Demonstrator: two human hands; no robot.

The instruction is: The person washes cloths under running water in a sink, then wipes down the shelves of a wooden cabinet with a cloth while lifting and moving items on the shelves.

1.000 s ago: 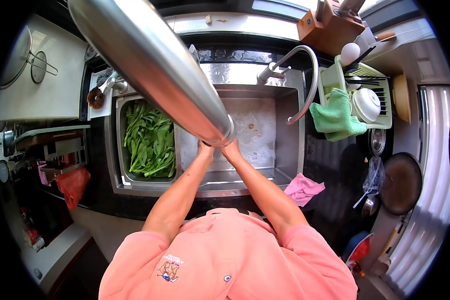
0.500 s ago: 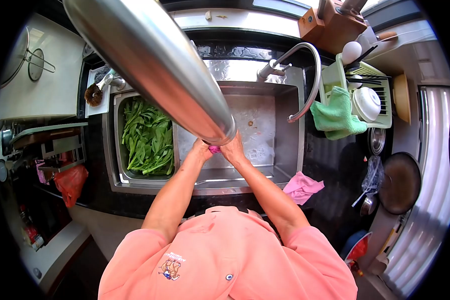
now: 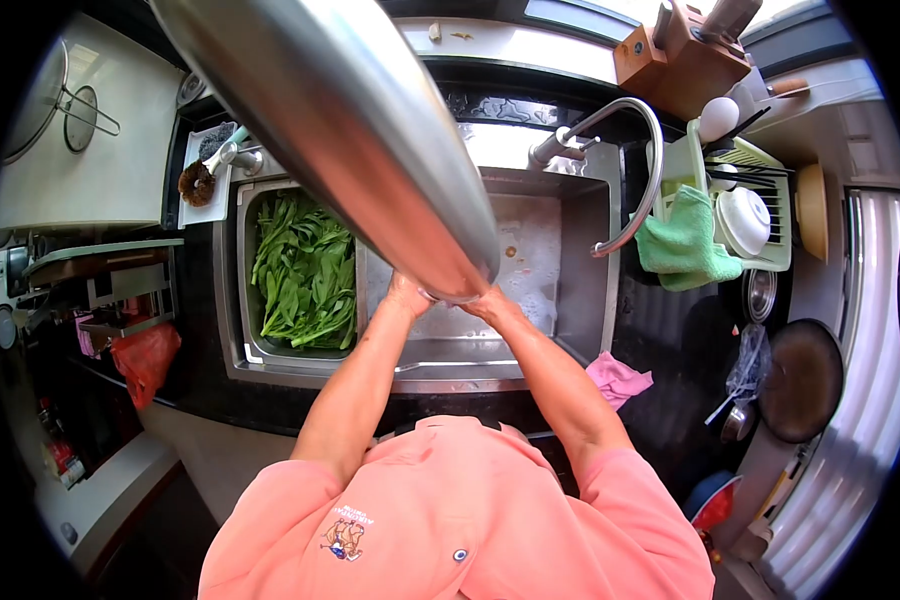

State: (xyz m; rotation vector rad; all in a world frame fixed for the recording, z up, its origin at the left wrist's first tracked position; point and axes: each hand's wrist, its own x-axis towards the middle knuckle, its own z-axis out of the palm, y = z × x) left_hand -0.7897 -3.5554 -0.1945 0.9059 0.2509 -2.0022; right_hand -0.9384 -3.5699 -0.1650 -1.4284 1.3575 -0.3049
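Both hands are over the right basin [image 3: 585, 270] of a steel sink, under the end of a large shiny metal tap spout [image 3: 370, 150] that looms close to the camera. My left hand [image 3: 407, 294] shows its back and wrist at the spout's left. At the spout's right lower edge is my right hand [image 3: 486, 303]. The hands are close together. The spout covers the fingers of both, and whatever may be between them. Leafy green vegetables [image 3: 305, 270] fill the tub on the left side of the sink.
A thin curved tap [image 3: 655, 150] stands behind the basin's right side. A pink cloth [image 3: 620, 380] lies by the sink's front right corner. At the right is a dish rack [image 3: 780, 220] with a green towel [image 3: 685, 240] and white bowl [image 3: 742, 215]. A knife block [image 3: 685, 65] stands behind it.
The view has shifted slightly. The pink thing that showed between my hands is now hidden behind the spout. My hands sit a little farther apart.
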